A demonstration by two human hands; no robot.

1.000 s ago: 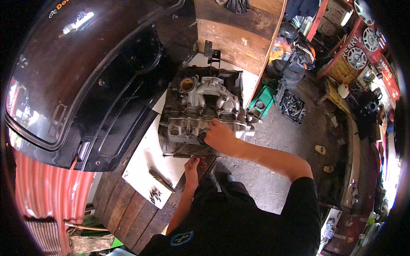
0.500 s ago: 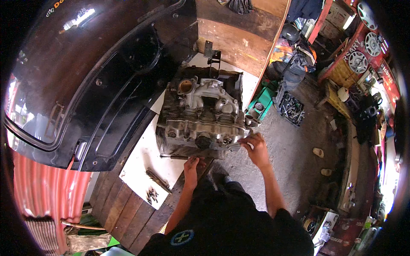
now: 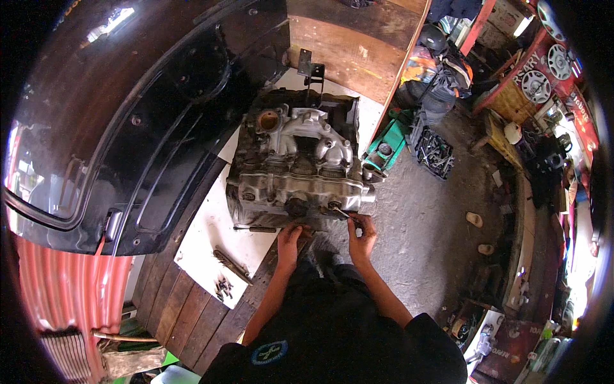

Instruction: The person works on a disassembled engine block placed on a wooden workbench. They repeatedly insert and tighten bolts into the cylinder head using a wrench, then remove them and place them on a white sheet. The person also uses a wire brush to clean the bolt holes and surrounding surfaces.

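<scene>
A greasy metal engine block with its cover and manifold [image 3: 294, 144] rests in front of me on a white sheet [image 3: 208, 246]. My right hand [image 3: 362, 242] is closed around a slim, shiny metal hand tool [image 3: 341, 212], whose far end meets a round fitting on the engine's near right side. I cannot make out the tool's exact kind. At the engine's near lower edge, my left hand [image 3: 291, 244] has its fingers curled in; whatever they grip is hidden. Left of it on the sheet lie a long dark metal part [image 3: 232, 266] and several small bolt-like pieces [image 3: 223, 288].
A large black vehicle panel [image 3: 173, 128] fills the left side. Brown planks [image 3: 185, 313] lie under the sheet, and a wooden board [image 3: 358, 48] stands behind the engine. On the floor to the right are a green container [image 3: 387, 144] and a dark crate of metal parts [image 3: 433, 153].
My right hand has moved left and nearer to me, bringing the metal tool to the round fitting. My left hand stays at the engine's near edge. The whole view has shifted slightly.
</scene>
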